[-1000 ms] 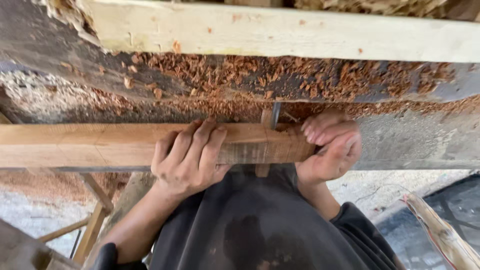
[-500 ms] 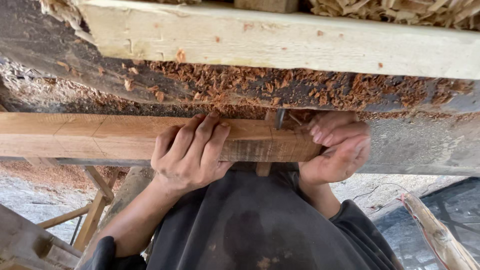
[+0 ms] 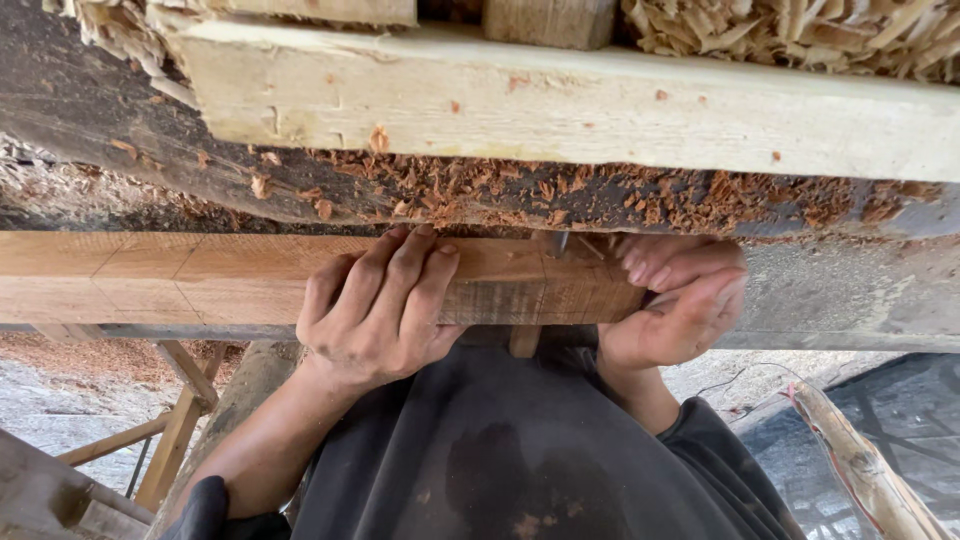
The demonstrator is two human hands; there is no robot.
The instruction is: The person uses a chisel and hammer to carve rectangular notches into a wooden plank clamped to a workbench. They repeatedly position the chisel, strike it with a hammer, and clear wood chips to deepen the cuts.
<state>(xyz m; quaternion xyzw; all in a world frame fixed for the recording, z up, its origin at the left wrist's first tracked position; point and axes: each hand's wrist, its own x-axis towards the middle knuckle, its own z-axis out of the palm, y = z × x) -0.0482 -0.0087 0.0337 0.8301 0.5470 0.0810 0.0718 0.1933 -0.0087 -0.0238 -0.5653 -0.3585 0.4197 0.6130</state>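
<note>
A long squared wooden beam lies across the view on a dark workbench. My left hand grips over the top of the beam near its right part, fingers wrapped around it. My right hand clasps the beam's right end, fingers curled. A thin metal tool blade pokes up behind the beam between the hands; what holds it is hidden. A short wooden handle shows below the beam.
Reddish wood shavings cover the dark bench behind the beam. A pale plank runs across the top with straw-like shavings above. Wooden trestle legs stand lower left; a rough stick lies lower right.
The beam with both hands on it has shifted slightly toward me and lower in view. My grips look unchanged.
</note>
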